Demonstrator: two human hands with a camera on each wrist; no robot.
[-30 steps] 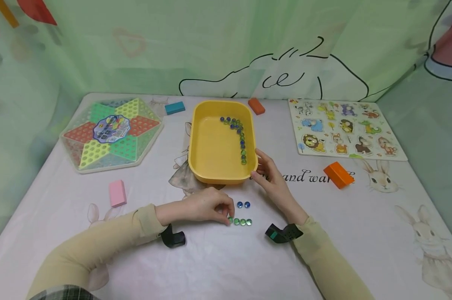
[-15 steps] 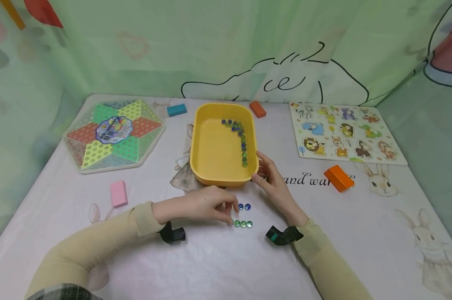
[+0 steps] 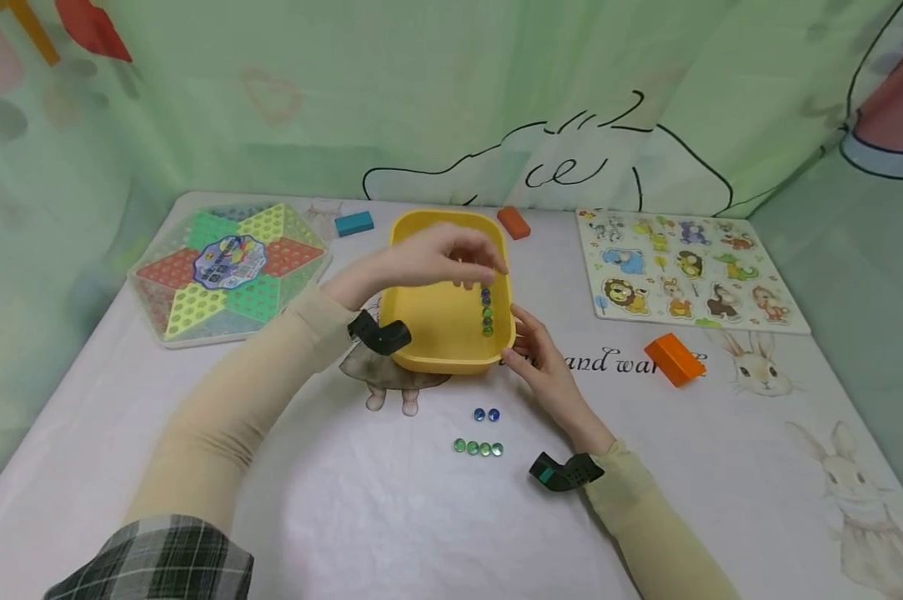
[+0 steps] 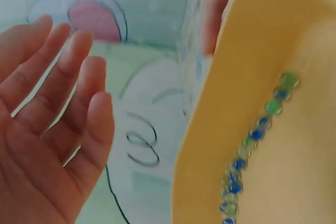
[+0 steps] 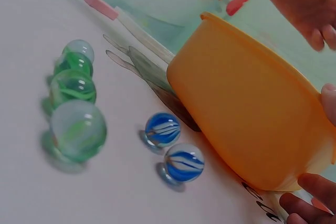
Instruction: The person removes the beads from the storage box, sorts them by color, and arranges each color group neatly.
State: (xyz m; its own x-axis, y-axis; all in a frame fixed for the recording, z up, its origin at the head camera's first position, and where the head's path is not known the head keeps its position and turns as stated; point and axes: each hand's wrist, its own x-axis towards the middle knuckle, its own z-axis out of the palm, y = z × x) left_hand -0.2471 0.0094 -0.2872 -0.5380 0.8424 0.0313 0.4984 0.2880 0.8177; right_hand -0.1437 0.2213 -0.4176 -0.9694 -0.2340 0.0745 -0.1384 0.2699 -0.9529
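My left hand (image 3: 447, 254) hovers over the yellow plastic tub (image 3: 439, 365), its fingers loosely bent; nothing shows in it in the left wrist view. At the tub's near right corner my right hand (image 3: 544, 367) holds the wall, with the thumb at the rim and fingers lower on the outside. Inside the tub, green and blue glass marbles (image 4: 256, 134) lie in a line along one side, partly hidden by my left hand in the head view. In front of the tub, two blue marbles (image 3: 486, 414) sit side by side, and nearer me is a row of several green marbles (image 3: 479, 447).
A star-patterned Chinese checkers board (image 3: 229, 271) lies at the left, an animal puzzle board (image 3: 693, 267) at the back right. Around the tub are a blue block (image 3: 354, 223), a red-orange block (image 3: 514, 222) and an orange block (image 3: 674, 359).
My left hand has left the row of green marbles and moved up and away from me to above the tub. The right hand stays at the tub's corner.
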